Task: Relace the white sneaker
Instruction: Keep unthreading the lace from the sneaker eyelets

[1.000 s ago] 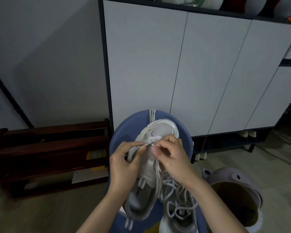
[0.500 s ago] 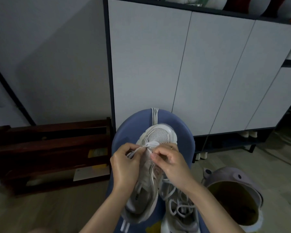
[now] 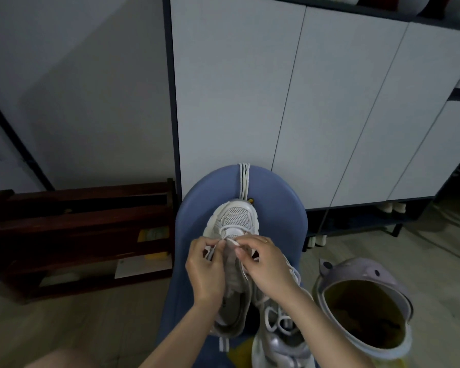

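Note:
A white sneaker with a mesh toe lies on a blue chair seat, toe pointing away from me. Its white lace crosses the lowest eyelets near the toe. My left hand pinches one lace end at the left side of the tongue. My right hand pinches the other end just right of it, a ring on one finger. The sneaker's middle is hidden behind both hands. A second laced sneaker lies beside it, under my right wrist.
A white cabinet with a dark frame stands behind the chair. A dark wooden rack sits low at the left. A lilac bin with an open mouth stands on the floor at the right. White cords hang over the chair's back edge.
The view has shifted slightly and both hands have stayed at the toe-end eyelets, their fingers drawing a little closer together on the lace. The sneaker has kept its place.

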